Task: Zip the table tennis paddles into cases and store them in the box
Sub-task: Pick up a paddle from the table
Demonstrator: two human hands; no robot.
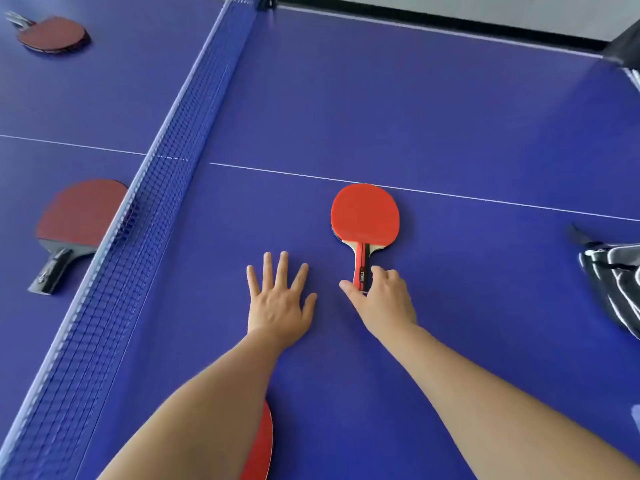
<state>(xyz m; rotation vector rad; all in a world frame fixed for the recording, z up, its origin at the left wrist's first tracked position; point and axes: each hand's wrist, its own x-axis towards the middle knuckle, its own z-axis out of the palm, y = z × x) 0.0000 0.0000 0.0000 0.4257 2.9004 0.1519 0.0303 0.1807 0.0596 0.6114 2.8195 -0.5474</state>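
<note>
A red paddle (364, 216) lies flat on the blue table tennis table (433, 116), blade away from me, just below the white centre line. My right hand (382, 299) pinches the end of its handle between thumb and fingers. My left hand (278, 299) rests flat on the table to the left of the handle, fingers spread, holding nothing. Another red paddle (263, 445) peeks out from under my left forearm. A black-and-white paddle case (613, 275) lies at the right edge. No box is in view.
The blue net (149, 209) runs diagonally from top centre to bottom left. Beyond it lie a dark red paddle with a black handle (78, 220) and another paddle (52, 32) at the far top left. A dark object (623, 46) sits at the top right corner.
</note>
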